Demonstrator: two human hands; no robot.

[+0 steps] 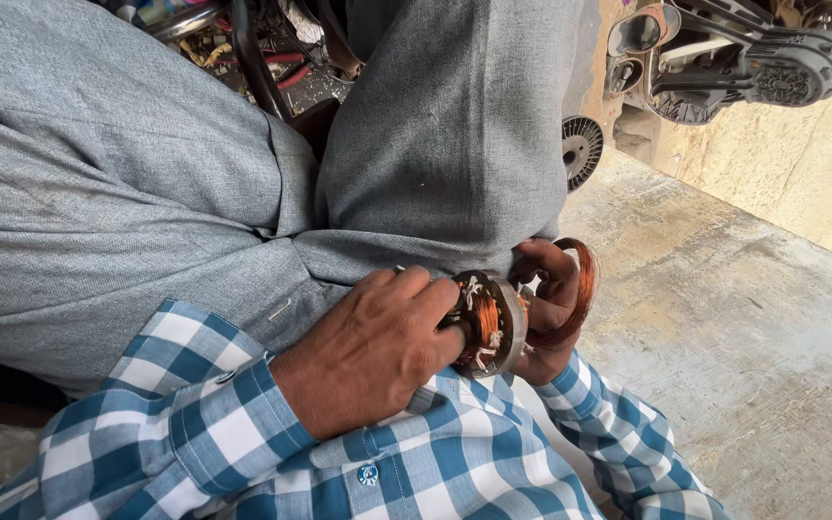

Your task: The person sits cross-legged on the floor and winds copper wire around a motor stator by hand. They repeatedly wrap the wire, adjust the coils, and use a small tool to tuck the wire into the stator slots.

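Rough concrete floor (724,327) was the backdrop, dusty and scuffed, with the person sitting on it in grey trousers (127,193) and a blue-and-white checked shirt (243,443). Up by the far edge of the floor sat a pile of machine parts (743,58), and a small finned round disc (582,146) leaned near the trouser leg.

Both hands met in the lap over a motor stator (491,323), a round metal ring packed with copper windings. The left hand (368,351) was closed over its near side, fingers curled onto the rim and gripping it. The right hand (546,308) cupped the far side, fingers wrapped around a loose loop of copper wire coil (582,284) that arced out past the stator. So both were clenched on something, not relaxed.

My take on doing this bit well: the left hand should have kept the ring steady against the leg so it couldn't roll, while the right eased the coil along gently instead of yanking it. That thin enamelled wire looked like it would kink or scrape easily on the metal slot edges, and a scraped strand is trouble.

As for the stator itself: dull grey steel outer band, bright orange-copper windings bunched inside, and scraps of white insulation paper or tie string poking out between them. It looked worn and a bit grubby. The slots were mostly hidden by the fingers, so I couldn't tell how many were filled.
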